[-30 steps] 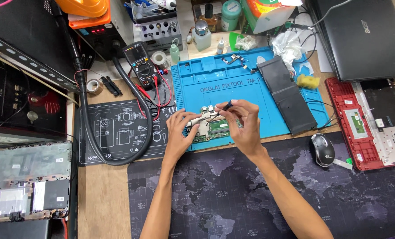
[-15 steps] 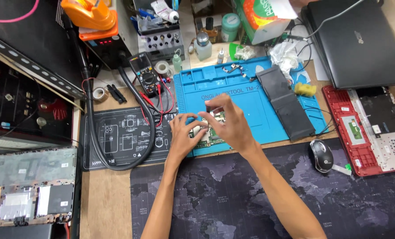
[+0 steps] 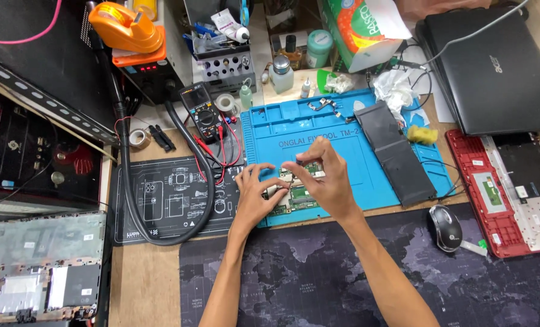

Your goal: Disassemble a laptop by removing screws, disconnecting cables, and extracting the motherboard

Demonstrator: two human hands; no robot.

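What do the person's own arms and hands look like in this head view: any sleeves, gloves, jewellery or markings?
Both forearms are bare up to the frame edge, with no sleeve in view. The left hand and right hand wear no gloves; no rings, watch, bands or markings show. Slim arms, short nails as far as visible.

Light: bright, even, falling from overhead.
Shadows: soft and short beside the hands on the blue mat (image 3: pixel 342 139).
Glare: pale sheen on the closed laptop lid (image 3: pixel 494 66); white tissue (image 3: pixel 391 88) near washed out.
Focus: sharp mid-frame, fingers slightly smeared.
Edges: wide-angle bend, left-hand shelf (image 3: pixel 33 91) lines slanting.
Dim spots: left corner recess, murky.
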